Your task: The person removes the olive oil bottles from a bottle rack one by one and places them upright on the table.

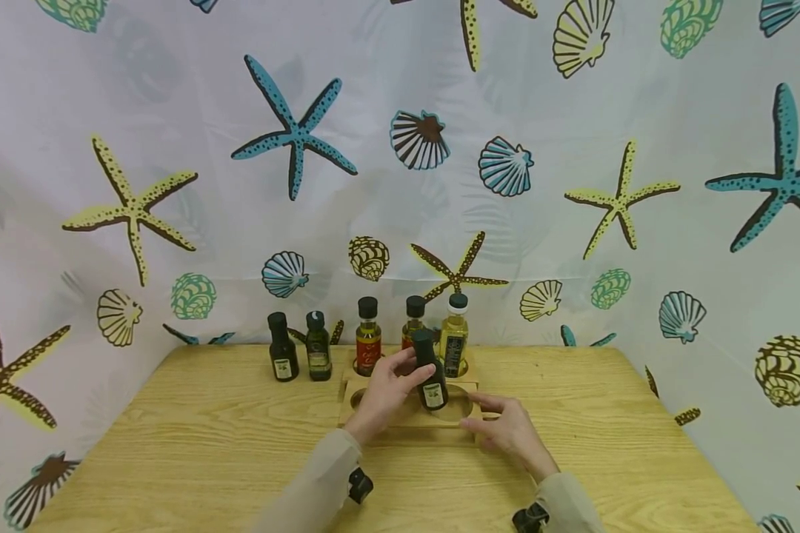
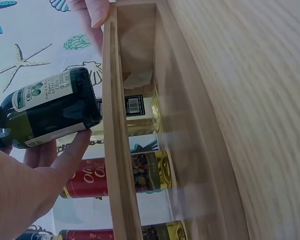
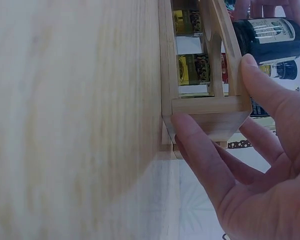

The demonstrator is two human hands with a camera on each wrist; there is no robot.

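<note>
My left hand (image 1: 383, 391) grips a small dark bottle with a pale olive-printed label (image 1: 433, 392), slightly tilted, above the front tier of a two-tier wooden bottle rack (image 1: 400, 420). In the left wrist view the bottle's base (image 2: 87, 100) is just outside the rack's holed top board. Fingers and thumb of my right hand (image 1: 512, 435) hold the rack's right end, as the right wrist view also shows. Round holes lie open in the front tier. In the back tier stand two red-labelled oil bottles (image 1: 368, 348) and a pale yellow oil bottle (image 1: 454, 344).
Left of the rack, a dark bottle (image 1: 283, 355) and a green-brown bottle (image 1: 318, 352) stand on the wooden table (image 1: 200, 437). Behind the table hangs a cloth (image 1: 373, 222) printed with starfish and shells.
</note>
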